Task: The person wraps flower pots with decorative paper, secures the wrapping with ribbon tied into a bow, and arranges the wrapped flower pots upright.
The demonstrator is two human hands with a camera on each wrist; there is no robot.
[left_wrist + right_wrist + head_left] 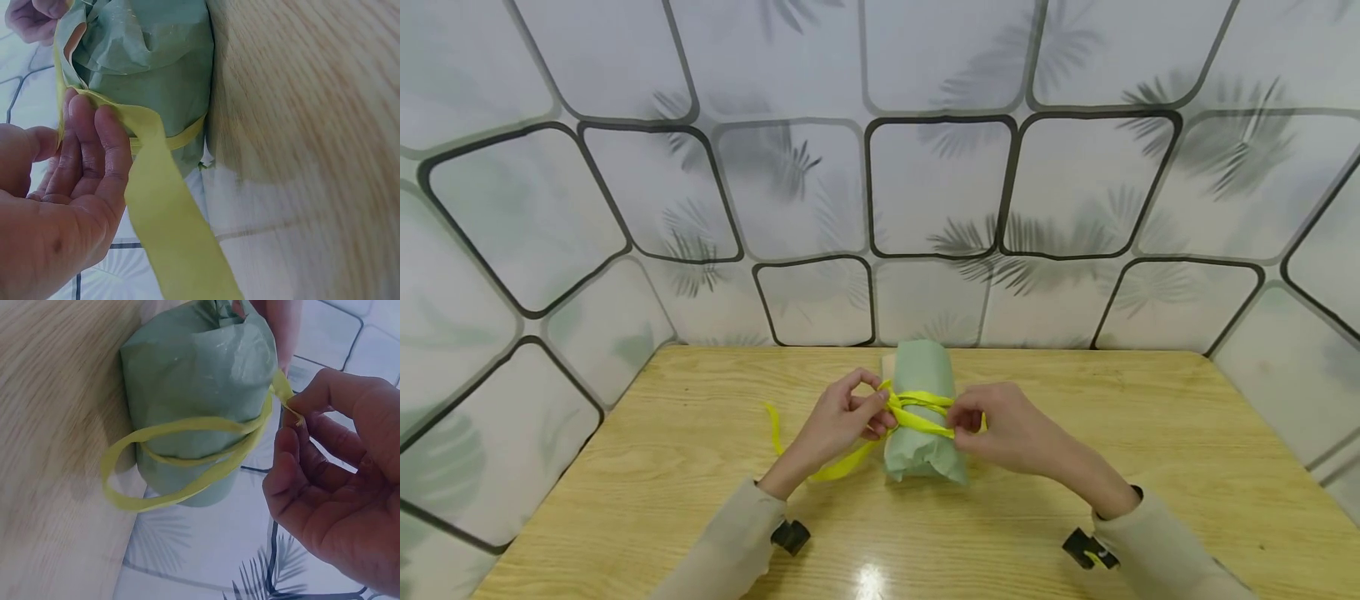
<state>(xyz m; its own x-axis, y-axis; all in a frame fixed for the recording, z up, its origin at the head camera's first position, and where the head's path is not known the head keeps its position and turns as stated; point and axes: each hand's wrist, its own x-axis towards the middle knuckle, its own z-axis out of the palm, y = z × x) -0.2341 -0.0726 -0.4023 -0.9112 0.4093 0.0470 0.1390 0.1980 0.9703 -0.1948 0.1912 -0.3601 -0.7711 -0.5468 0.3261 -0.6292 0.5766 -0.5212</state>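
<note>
A bundle wrapped in pale green paper lies on the table, its crumpled end towards me. Yellow ribbon crosses over and around its middle. On the bundle's left side, my left hand pinches the ribbon between thumb and fingers; in the left wrist view a wide ribbon tail hangs past the fingers. My right hand, at the right side, pinches a frayed ribbon end between thumb and forefinger. A loose ribbon loop sticks out from the bundle in the right wrist view.
The wooden table reaches back to a patterned wall covering with dark outlines and leaf prints. A ribbon tail trails on the table to the left. Dark wrist devices sit at both sleeve cuffs.
</note>
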